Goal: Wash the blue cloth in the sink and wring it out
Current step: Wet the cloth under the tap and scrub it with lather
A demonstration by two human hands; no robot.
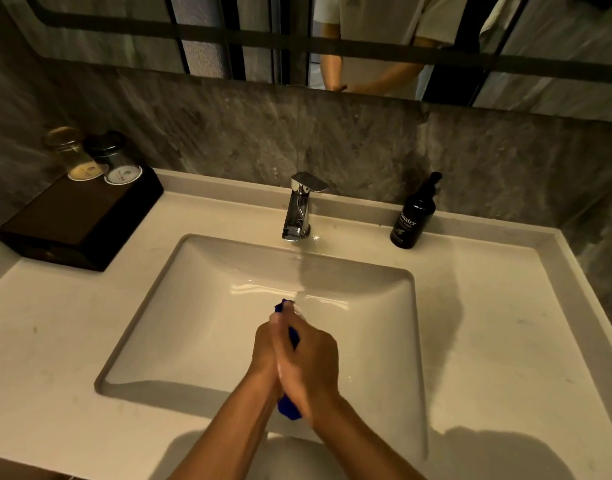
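Over the middle of the white rectangular sink (200, 306), my left hand (264, 355) and my right hand (311, 362) press together around the blue cloth (288, 408). The cloth is bunched into a tight roll between my palms. Only its ends show: one pokes out below my wrists, another near my fingertips at the top. The chrome faucet (299, 209) stands at the back of the basin, and I see no stream of water from its spout.
A black pump bottle (413, 216) stands on the counter right of the faucet. At the back left sits a dark tray (79, 220) with two upturned glasses (96, 157). A mirror runs above the grey stone wall.
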